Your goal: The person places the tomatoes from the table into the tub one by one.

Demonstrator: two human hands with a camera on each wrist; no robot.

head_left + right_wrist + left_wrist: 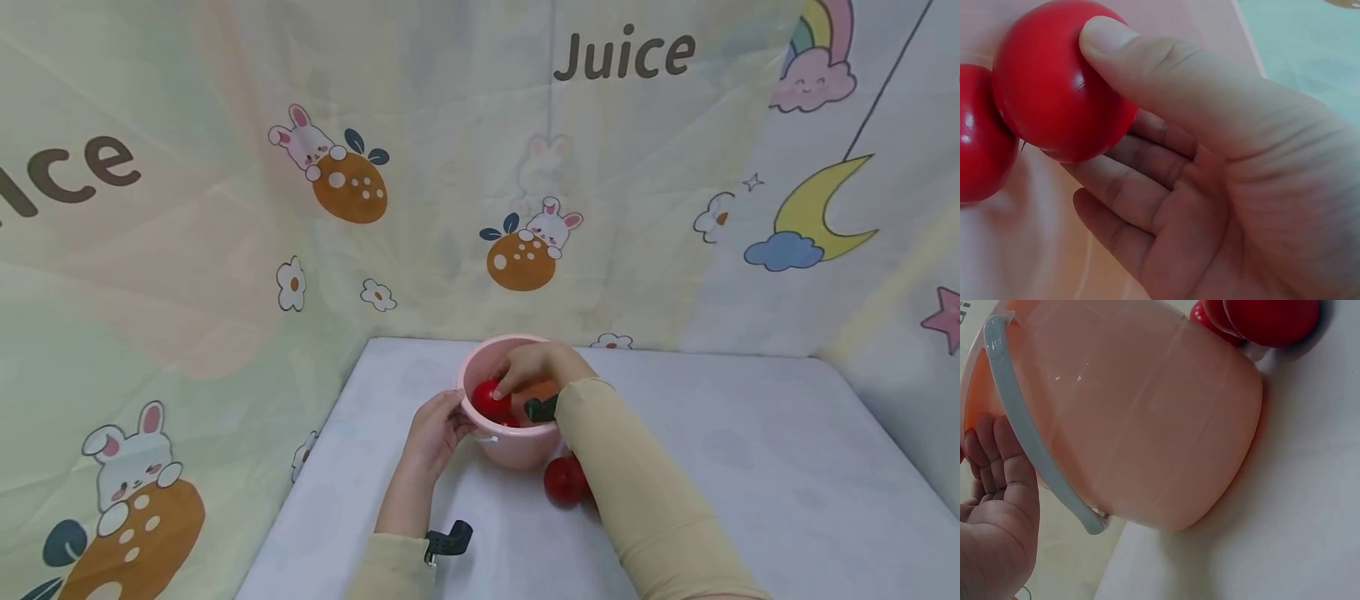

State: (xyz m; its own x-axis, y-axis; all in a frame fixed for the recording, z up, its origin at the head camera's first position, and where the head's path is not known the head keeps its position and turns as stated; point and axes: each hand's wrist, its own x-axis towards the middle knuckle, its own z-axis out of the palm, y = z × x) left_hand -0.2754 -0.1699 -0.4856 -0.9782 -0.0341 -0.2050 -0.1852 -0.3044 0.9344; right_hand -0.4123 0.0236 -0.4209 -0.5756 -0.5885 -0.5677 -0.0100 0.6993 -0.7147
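Red fruit (489,398) in the right hand: we count one, inside the single pink bucket (517,454). The right hand (1210,156) grips it, its thumb on one face and its fingers partly hidden behind. Just beside it in the bucket we see a second red fruit (975,137); whether the two touch, we cannot tell.

The one left hand (435,433) holds the bucket's rim on the near left side, its fingers curled there beneath the handle's upper end. We find one pale blue-grey handle (1029,434) hanging down along the bucket's wall.

Outside, close by the bucket's base, at least three more red fruits (1275,322) sit together on the one white table (750,433), partly covered by the right arm in the head view.

We count two tan sleeves (645,483) and two black wrist mounts (450,540). Behind, the patterned cloth (450,108) shows three clear rabbits, each leaning on an orange fruit, plus one yellow moon and one rainbow.
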